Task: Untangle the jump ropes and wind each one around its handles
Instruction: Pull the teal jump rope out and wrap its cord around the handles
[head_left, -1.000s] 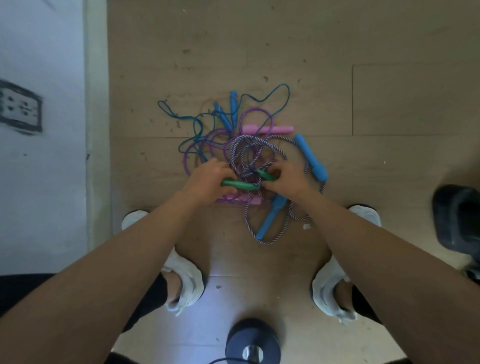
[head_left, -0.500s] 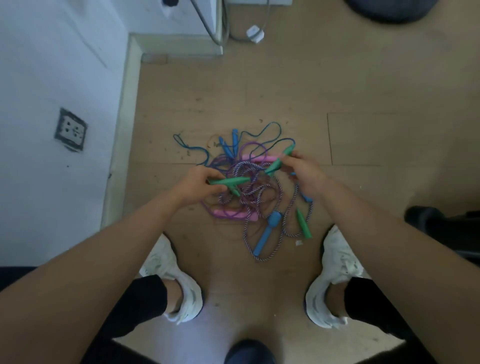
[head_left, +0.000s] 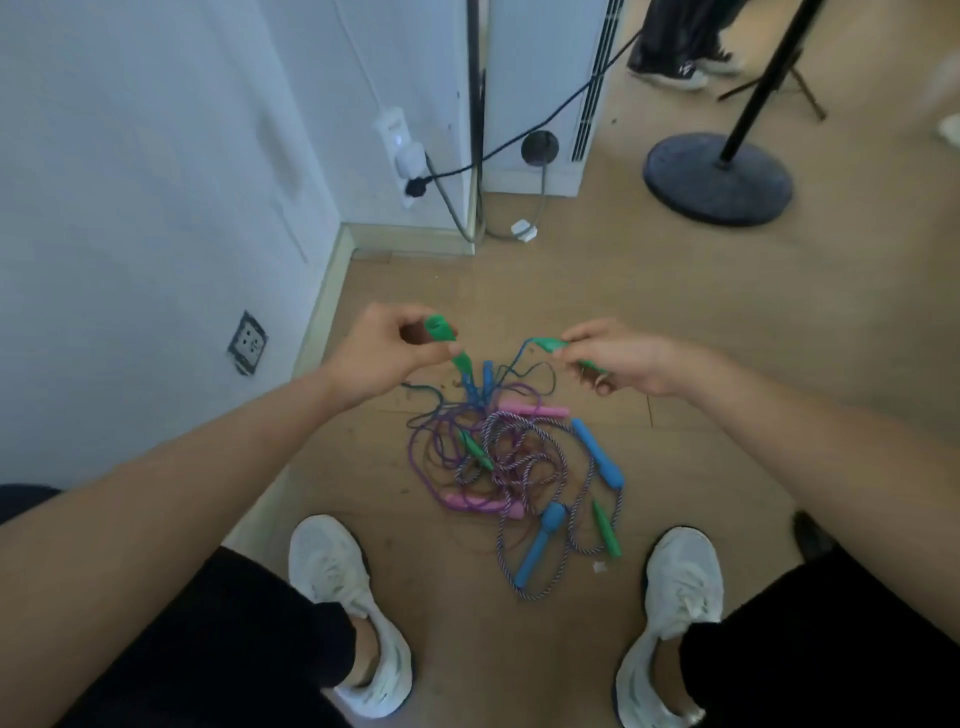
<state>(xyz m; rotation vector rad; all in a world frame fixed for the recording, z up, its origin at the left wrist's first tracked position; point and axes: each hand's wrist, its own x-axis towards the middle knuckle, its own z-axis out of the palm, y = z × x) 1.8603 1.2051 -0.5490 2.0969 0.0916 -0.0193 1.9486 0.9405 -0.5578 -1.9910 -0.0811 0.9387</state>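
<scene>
While your left hand (head_left: 384, 353) grips one green handle (head_left: 439, 328), your right hand (head_left: 618, 358) pinches a second handle (head_left: 545, 344); tangled ropes (head_left: 511, 457) lie beneath your fingers.

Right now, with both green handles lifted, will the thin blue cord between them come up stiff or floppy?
Probably floppy: the thin blue cord droops from the green handles into the pile. Likely to snag, since other loops there cross it.

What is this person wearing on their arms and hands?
Nothing that shows: the left forearm and right forearm are bare to the picture's edge, no sleeves, and the left hand and right hand carry no gloves or watch. Lower down, black trousers and white trainers.
</scene>
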